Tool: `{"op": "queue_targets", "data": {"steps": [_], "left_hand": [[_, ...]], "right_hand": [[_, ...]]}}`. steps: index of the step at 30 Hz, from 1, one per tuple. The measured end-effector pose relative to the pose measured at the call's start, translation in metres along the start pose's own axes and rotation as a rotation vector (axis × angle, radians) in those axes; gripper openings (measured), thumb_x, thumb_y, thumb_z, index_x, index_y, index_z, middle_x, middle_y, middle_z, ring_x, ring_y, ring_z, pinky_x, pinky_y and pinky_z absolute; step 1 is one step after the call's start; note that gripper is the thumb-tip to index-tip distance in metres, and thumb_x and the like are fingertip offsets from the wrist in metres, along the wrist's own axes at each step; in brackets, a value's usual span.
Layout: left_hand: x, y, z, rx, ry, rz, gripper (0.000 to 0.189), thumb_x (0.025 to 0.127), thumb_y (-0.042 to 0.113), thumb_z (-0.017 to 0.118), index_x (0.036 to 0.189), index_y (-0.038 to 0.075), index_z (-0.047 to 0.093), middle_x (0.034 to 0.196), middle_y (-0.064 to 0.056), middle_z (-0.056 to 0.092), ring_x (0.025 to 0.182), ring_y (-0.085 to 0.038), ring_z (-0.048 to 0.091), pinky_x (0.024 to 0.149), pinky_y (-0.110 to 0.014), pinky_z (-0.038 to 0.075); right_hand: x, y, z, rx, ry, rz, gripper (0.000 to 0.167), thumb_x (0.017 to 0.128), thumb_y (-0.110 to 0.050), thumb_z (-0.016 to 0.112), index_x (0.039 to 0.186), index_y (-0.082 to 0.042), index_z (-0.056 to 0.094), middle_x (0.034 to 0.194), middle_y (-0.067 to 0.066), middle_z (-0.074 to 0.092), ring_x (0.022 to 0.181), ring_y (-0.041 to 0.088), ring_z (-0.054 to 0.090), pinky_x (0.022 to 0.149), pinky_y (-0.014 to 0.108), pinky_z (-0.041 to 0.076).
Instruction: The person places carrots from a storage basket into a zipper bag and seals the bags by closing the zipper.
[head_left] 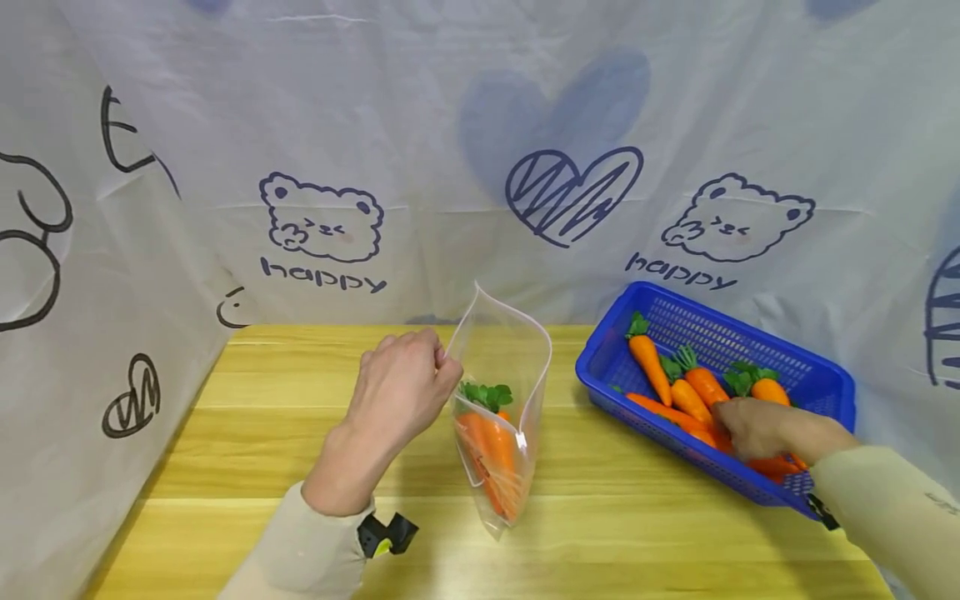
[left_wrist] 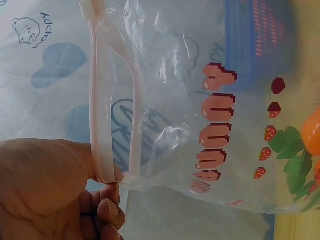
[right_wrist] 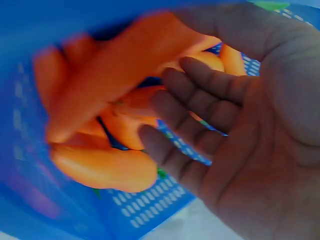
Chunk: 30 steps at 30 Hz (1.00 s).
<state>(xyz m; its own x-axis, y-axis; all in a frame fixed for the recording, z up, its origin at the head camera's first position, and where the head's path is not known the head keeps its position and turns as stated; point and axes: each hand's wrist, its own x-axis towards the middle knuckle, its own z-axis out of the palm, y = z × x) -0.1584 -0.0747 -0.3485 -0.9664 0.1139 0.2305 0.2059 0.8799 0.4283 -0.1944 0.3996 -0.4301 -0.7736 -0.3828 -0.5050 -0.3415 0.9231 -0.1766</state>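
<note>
A clear zip bag (head_left: 536, 400) with a pale pink zip edge stands with its mouth spread, several carrots (head_left: 491, 450) with green tops inside. My left hand (head_left: 405, 383) pinches the bag's rim at its left side; in the left wrist view, thumb and fingers (left_wrist: 114, 207) meet at the zip's corner. My right hand (head_left: 757, 429) reaches down into a blue basket (head_left: 825, 375) of loose carrots. The right wrist view has a large orange carrot (right_wrist: 125, 65) lying between the thumb and the bent fingers of this hand, which holds it near one end.
The basket stands slanted at the right of the wooden table (head_left: 285, 450), its high perforated walls around the right hand. Other carrots (head_left: 648, 367) lie piled in it. A white printed cloth (head_left: 450, 150) hangs behind the table and along the left side.
</note>
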Motion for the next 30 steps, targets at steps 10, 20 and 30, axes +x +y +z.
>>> {"op": "queue_targets", "data": {"steps": [10, 20, 30], "left_hand": [[-0.001, 0.001, 0.0, -0.012, 0.001, -0.002, 0.012, 0.088, 0.02, 0.056, 0.077, 0.015, 0.058, 0.073, -0.002, 0.058, 0.075, -0.028, 0.054, 0.069, -0.04, 0.038], [-0.002, 0.001, 0.002, -0.015, 0.0, -0.001, 0.012, 0.088, 0.02, 0.057, 0.077, 0.015, 0.058, 0.072, -0.002, 0.058, 0.076, -0.028, 0.054, 0.071, -0.041, 0.039], [-0.003, 0.003, 0.002, -0.021, -0.008, 0.001, 0.013, 0.089, 0.02, 0.057, 0.077, 0.015, 0.057, 0.071, -0.001, 0.057, 0.075, -0.028, 0.054, 0.069, -0.04, 0.038]], "right_hand": [[0.002, 0.01, 0.016, 0.045, 0.177, -0.009, 0.015, 0.087, -0.01, 0.074, 0.095, -0.01, 0.061, 0.078, -0.002, 0.056, 0.069, 0.015, 0.049, 0.064, 0.034, 0.042], [0.015, 0.011, 0.009, 0.064, 0.356, 0.227, 0.039, 0.09, -0.032, 0.074, 0.097, 0.001, 0.057, 0.075, 0.006, 0.059, 0.065, 0.024, 0.057, 0.061, 0.046, 0.049], [0.022, -0.003, 0.011, 0.06, 0.342, 0.373, 0.05, 0.093, -0.036, 0.073, 0.109, 0.011, 0.06, 0.081, 0.016, 0.067, 0.073, 0.035, 0.067, 0.07, 0.062, 0.054]]}}
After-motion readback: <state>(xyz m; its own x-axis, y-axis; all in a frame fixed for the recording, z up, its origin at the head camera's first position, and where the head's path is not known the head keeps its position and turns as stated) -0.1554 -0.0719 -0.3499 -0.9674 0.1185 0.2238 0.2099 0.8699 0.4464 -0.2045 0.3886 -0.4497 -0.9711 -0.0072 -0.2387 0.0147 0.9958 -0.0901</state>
